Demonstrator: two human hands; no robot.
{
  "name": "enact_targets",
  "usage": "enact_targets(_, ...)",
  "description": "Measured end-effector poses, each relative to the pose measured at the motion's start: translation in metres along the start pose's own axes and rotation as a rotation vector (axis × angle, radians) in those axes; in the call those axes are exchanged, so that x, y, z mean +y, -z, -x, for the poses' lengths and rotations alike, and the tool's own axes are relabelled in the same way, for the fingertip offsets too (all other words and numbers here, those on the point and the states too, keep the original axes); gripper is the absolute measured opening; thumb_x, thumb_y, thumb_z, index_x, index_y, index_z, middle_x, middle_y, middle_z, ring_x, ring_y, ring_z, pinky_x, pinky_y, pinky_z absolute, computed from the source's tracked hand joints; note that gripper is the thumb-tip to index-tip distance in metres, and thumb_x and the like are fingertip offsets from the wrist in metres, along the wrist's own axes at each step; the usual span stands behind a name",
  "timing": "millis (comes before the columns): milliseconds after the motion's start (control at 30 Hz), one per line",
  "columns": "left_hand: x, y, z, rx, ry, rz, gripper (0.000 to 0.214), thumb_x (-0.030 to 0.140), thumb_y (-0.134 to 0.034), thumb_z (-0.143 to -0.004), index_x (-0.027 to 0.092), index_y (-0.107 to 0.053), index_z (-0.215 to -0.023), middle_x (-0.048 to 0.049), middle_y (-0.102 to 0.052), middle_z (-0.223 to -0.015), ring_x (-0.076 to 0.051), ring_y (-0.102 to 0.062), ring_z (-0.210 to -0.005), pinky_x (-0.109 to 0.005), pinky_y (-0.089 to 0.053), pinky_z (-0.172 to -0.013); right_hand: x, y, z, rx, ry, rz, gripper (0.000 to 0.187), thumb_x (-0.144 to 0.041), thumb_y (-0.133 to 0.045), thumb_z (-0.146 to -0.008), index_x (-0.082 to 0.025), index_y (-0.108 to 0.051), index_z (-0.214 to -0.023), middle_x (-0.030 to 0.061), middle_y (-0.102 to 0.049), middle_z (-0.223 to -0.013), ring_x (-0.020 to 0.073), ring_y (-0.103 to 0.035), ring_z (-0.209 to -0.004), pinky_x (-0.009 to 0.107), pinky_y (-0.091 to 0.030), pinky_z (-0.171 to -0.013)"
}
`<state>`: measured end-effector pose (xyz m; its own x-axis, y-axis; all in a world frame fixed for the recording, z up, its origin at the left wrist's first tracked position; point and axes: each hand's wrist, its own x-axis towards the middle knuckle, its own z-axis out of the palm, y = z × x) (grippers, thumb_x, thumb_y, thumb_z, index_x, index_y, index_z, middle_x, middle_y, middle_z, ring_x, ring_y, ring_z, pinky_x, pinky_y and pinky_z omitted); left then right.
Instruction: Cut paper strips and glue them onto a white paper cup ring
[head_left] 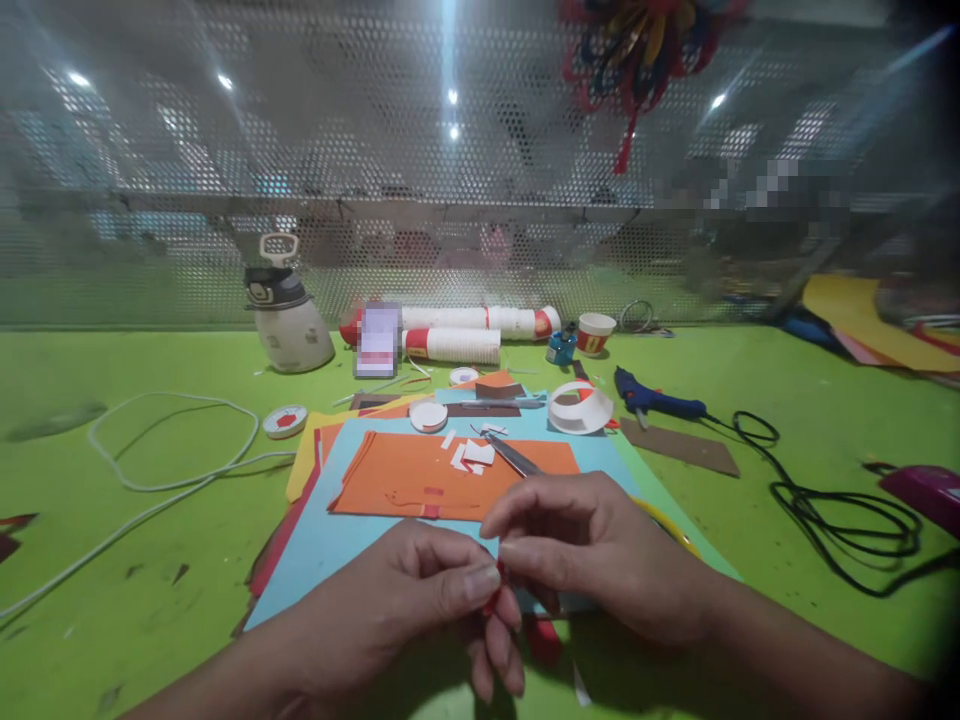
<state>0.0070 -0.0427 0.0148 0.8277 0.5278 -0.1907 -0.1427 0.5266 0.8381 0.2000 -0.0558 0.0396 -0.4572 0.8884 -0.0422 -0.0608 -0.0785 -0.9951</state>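
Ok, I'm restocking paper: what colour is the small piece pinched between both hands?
The piece is red, clearest in the head view.

Green tabletop (112,560), scuffed and busy. Dead centre sits a stack of coloured paper sheets (352,545), orange on top. Out left, a white cord (187,399) loops loose beside a tape roll (285,421). At the back stands a white appliance (289,325), possibly an iron, with paper cups (457,345) lying sideways. Over right: blue glue gun (656,400), brown card strip (679,447), coiled black cable (862,525).
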Motion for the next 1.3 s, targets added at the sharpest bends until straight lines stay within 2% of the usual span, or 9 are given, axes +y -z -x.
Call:
enact_targets(133, -0.001, 0.001, -0.001, -0.021, -0.007, 0.016, 0.031, 0.037, -0.061, -0.085, 0.008, -0.071, -0.081, -0.0081, -0.067, -0.064, -0.016, -0.064, -0.063, -0.031, -0.045, -0.069, -0.005, 0.002, 0.004, -0.057, 0.075, 0.15, 0.017, -0.029, -0.065, -0.086, -0.016, -0.07, -0.095, 0.0008, -0.065, -0.071, 0.0109, -0.058, -0.063, 0.024, -0.045, -0.059)
enact_targets(333, 0.0, 0.0, -0.002, -0.008, -0.053, 0.028, 0.031, 0.037, -0.063, -0.084, 0.008, -0.071, -0.078, -0.0088, -0.068, -0.065, -0.015, -0.063, -0.061, -0.03, -0.046, -0.068, -0.012, -0.001, 0.009, -0.015, 0.456, 0.726, 0.019, -0.018, -0.053, -0.093, -0.015, -0.071, -0.1, 0.0044, -0.071, -0.081, 0.013, -0.063, -0.074, 0.024, -0.046, -0.069)
enact_targets(500, 0.001, 0.001, -0.001, 0.003, -0.05, 0.0, 0.029, 0.036, -0.062, -0.085, 0.008, -0.071, -0.08, -0.0098, -0.069, -0.07, -0.014, -0.062, -0.062, -0.028, -0.046, -0.068, -0.007, -0.002, 0.008, 0.033, 0.525, 0.762, 0.017, -0.016, -0.055, -0.092, -0.015, -0.069, -0.102, 0.0039, -0.07, -0.08, 0.0125, -0.063, -0.073, 0.023, -0.047, -0.068)
enact_targets(700, 0.001, 0.0, -0.001, 0.003, -0.049, 0.028, 0.028, 0.035, -0.061, -0.086, 0.008, -0.07, -0.08, -0.0084, -0.067, -0.066, -0.015, -0.062, -0.063, -0.03, -0.045, -0.069, -0.01, 0.001, 0.006, 0.1, 0.325, 0.612, 0.018, -0.024, -0.059, -0.09, -0.018, -0.069, -0.104, 0.0023, -0.069, -0.084, 0.0137, -0.061, -0.076, 0.024, -0.047, -0.068)
enact_targets(767, 0.0, -0.001, -0.001, -0.013, -0.036, 0.047, 0.029, 0.034, -0.06, -0.086, 0.009, -0.07, -0.08, -0.0084, -0.067, -0.066, -0.015, -0.062, -0.064, -0.03, -0.045, -0.069, -0.011, 0.001, 0.005, 0.056, 0.273, 0.535, 0.016, -0.025, -0.061, -0.089, -0.017, -0.072, -0.097, 0.0029, -0.069, -0.081, 0.0142, -0.062, -0.075, 0.026, -0.048, -0.069)
enact_targets(867, -0.001, -0.001, -0.001, -0.028, -0.013, 0.064, 0.027, 0.034, -0.062, -0.085, 0.009, -0.071, -0.079, -0.0074, -0.067, -0.063, -0.015, -0.063, -0.063, -0.029, -0.046, -0.067, -0.011, -0.001, 0.003, 0.013, 0.215, 0.408, 0.016, -0.025, -0.063, -0.086, -0.015, -0.072, -0.077, 0.0022, -0.063, -0.07, 0.0122, -0.057, -0.062, 0.026, -0.046, -0.061)
enact_targets(1033, 0.0, -0.003, -0.001, -0.013, -0.043, 0.076, 0.03, 0.036, -0.06, -0.086, 0.009, -0.071, -0.08, -0.0076, -0.067, -0.064, -0.015, -0.062, -0.062, -0.029, -0.046, -0.066, -0.007, 0.0, 0.001, 0.011, 0.042, 0.101, 0.018, -0.027, -0.067, -0.083, -0.014, -0.066, -0.071, -0.0001, -0.06, -0.061, 0.0092, -0.052, -0.054, 0.023, -0.042, -0.053)
enact_targets(1167, 0.008, -0.007, 0.003, 0.035, -0.127, -0.167, 0.024, 0.035, -0.063, -0.084, 0.013, -0.072, -0.089, -0.0072, -0.07, -0.078, -0.016, -0.063, -0.073, -0.031, -0.047, -0.075, -0.001, 0.005, -0.001, 0.039, -0.005, -0.068, 0.018, -0.028, -0.07, -0.083, -0.013, -0.067, -0.073, -0.0024, -0.06, -0.054, 0.0073, -0.052, -0.049, 0.02, -0.042, -0.052)
enact_targets(1300, 0.017, -0.012, 0.007, 0.069, -0.238, -0.452, 0.018, 0.029, -0.061, -0.086, 0.016, -0.074, -0.086, -0.0083, -0.072, -0.09, -0.019, -0.065, -0.085, -0.033, -0.049, -0.08, 0.004, 0.005, -0.002, 0.015, -0.017, -0.137, 0.02, -0.031, -0.07, -0.082, -0.013, -0.065, -0.075, -0.0034, -0.06, -0.053, 0.0069, -0.053, -0.045, 0.019, -0.042, -0.048)
